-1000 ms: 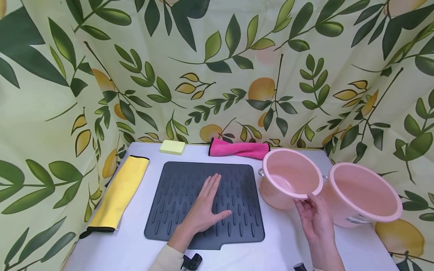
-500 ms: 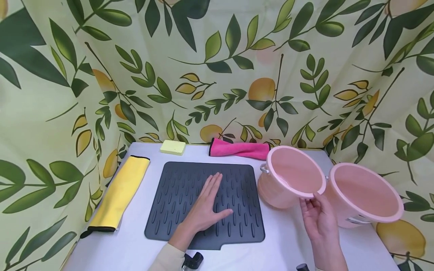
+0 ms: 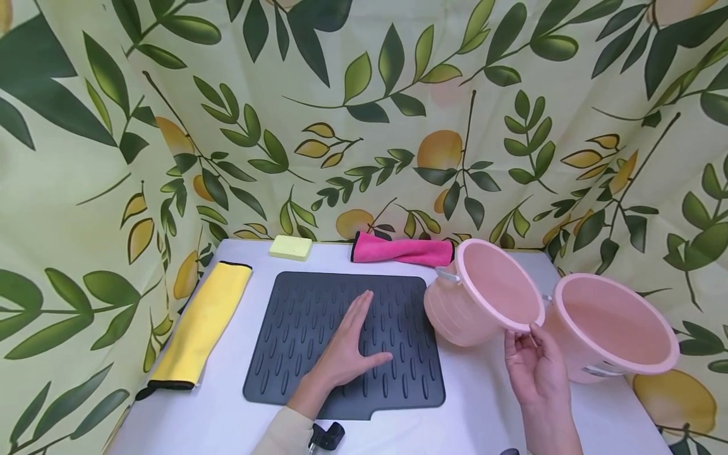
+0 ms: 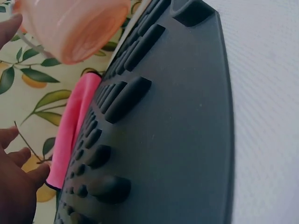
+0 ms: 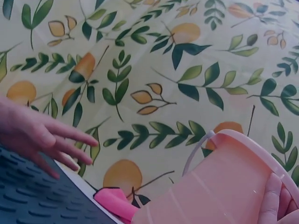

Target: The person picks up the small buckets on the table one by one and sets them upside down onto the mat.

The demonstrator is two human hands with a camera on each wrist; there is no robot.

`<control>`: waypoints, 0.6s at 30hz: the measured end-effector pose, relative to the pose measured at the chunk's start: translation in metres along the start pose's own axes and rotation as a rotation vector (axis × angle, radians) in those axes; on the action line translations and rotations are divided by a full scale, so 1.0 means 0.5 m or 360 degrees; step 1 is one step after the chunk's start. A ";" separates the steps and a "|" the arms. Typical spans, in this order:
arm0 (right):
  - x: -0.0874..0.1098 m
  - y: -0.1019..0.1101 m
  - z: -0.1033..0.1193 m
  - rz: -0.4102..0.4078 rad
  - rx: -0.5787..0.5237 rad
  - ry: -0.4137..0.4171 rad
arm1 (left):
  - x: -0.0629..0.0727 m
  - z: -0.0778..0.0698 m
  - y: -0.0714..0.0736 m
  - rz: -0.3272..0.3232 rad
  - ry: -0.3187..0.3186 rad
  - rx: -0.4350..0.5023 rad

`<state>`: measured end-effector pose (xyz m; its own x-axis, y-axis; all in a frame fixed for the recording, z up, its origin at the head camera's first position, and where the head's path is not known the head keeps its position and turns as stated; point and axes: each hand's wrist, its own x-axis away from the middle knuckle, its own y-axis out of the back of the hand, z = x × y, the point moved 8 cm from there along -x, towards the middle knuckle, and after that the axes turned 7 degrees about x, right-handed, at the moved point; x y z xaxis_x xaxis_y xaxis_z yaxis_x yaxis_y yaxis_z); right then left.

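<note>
My right hand [image 3: 537, 373] pinches the near rim of a pink bucket [image 3: 461, 313], thumb and fingers at its edge. The bucket leans, its mouth turned toward the right and its base toward the dark mat; the right wrist view shows the fingertips [image 5: 271, 196] against its wall. In the left wrist view, the underside of the bucket [image 4: 88, 39] shows. Over the dark grey ridged mat [image 3: 409, 385] my left hand [image 3: 344, 354] is held with fingers straight and thumb spread, holding nothing.
A second pink bucket [image 3: 591, 363] stands upright at the right, close beside the tilted one. Along the back edge lie a pink rolled cloth [image 3: 400, 250] and a pale yellow sponge [image 3: 291, 247]. A yellow cloth [image 3: 199, 325] lies along the left edge of the white table [image 3: 421, 436].
The bucket in my right hand has tipped further, its base swinging left toward the mat and its far rim rising. The right hand has shifted slightly right; the left hand barely moved.
</note>
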<state>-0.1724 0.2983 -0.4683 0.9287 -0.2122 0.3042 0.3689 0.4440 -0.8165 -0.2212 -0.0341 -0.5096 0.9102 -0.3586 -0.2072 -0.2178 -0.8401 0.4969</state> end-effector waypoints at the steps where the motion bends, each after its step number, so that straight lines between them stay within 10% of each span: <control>1: 0.001 -0.003 -0.002 0.0030 -0.0051 -0.0019 | -0.001 0.001 0.000 -0.0004 0.0010 0.0028; 18: 0.017 -0.029 -0.056 0.0256 -0.0492 -0.0329 | -0.037 0.016 -0.011 -0.0121 -0.0051 0.0636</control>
<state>-0.1710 0.2658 -0.4675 0.9734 0.0321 0.2270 0.2186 0.1679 -0.9613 -0.2395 -0.0262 -0.5150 0.9189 -0.2966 -0.2601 -0.2759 -0.9545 0.1135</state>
